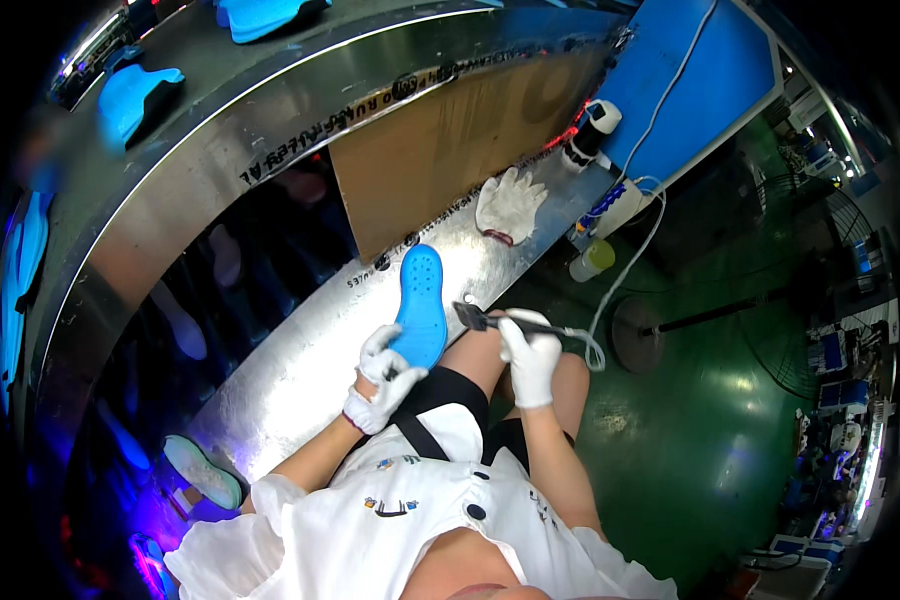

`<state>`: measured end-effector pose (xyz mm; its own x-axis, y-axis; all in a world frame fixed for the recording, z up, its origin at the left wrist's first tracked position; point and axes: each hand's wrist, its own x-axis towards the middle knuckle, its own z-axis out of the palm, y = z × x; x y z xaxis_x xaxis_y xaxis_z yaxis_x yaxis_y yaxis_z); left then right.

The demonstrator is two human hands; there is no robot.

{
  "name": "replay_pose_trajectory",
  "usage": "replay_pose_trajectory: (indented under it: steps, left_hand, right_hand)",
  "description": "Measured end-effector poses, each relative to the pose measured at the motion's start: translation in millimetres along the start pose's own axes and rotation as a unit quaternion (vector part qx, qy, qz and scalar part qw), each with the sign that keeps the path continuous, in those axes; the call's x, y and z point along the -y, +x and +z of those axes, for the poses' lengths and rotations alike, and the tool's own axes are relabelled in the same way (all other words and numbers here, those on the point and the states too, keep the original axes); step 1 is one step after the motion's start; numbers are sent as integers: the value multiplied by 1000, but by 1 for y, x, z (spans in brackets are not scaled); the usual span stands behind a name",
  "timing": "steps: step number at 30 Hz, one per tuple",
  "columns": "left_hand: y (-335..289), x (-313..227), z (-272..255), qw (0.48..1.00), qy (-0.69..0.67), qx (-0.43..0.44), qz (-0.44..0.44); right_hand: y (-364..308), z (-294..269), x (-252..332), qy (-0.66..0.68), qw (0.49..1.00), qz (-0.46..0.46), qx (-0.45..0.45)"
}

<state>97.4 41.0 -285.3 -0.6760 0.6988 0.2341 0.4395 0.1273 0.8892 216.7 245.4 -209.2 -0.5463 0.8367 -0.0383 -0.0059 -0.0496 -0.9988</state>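
My left hand (378, 383), in a white glove with the fingertips around the edge, grips the lower end of a blue shoe sole (423, 310). The sole stands tilted over the metal bench, its face with small holes at the top turned toward me. In my right hand (532, 362), also gloved in white, is a black hand tool (472, 317) with a flat, squarish head. The head points at the sole from the right, with a small gap between them. A pale cable (610, 290) runs close by the tool's rear end; whether it joins there I cannot tell.
A white work glove (510, 204) lies on the metal bench (290, 385) by a cardboard sheet (450, 140). A yellow-lidded jar (595, 258) is at the right. More blue pieces (135, 100) ride on the dark belt at upper left. A fan stand (710, 318) stands right.
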Motion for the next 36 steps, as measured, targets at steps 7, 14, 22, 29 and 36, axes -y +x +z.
replay_pose_trajectory:
  steps: [7, 14, 22, 29, 36]
  left_hand:
    - [61, 11, -1, 529, -738, 97, -407]
    - [76, -2, 26, 478, -760, -72, -434]
    - [60, -61, 21, 491, -790, -14, -366]
    - [64, -98, 10, 567, -771, 73, -283]
    - [62, -67, 8, 442, -839, 205, -243]
  right_hand:
    - [51, 75, -33, -358, 926, -97, 77]
    - [-27, 51, 26, -371, 878, -232, 196]
    - [-18, 54, 60, -277, 830, -430, 224]
    - [-23, 43, 68, -259, 843, -437, 180]
    - [-26, 35, 72, -206, 902, -358, 122]
